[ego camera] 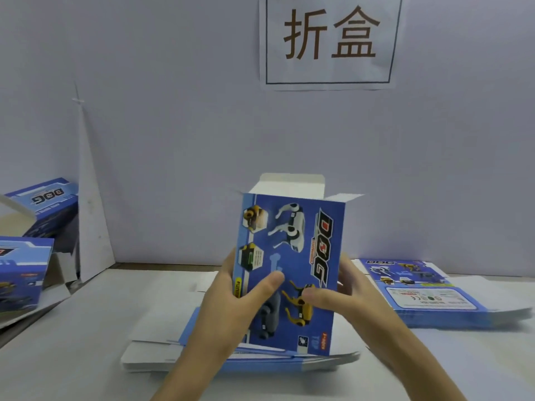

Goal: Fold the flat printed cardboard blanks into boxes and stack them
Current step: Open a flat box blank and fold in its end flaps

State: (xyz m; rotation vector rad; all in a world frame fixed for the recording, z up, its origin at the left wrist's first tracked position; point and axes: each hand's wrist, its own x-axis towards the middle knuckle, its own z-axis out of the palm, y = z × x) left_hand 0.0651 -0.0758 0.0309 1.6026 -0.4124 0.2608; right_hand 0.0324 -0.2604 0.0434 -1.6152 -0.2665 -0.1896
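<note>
Currently half-formed blue printed cardboard box (307, 250) is upright mid-frame, over flat blank pile (144, 357) on white tabletop (72, 328). Left hand (228, 302) and right hand (356, 293) grip clamped on its sides, thumbs (272, 280) on front. Risk: top flaps (289, 185) open; uneven squeeze could collapse or crease it.

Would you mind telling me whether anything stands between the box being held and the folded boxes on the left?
Nothing visible does. The left hand and right hand hold the box above the flat blanks; only bare table lies between it and the folded boxes at the left.
</note>
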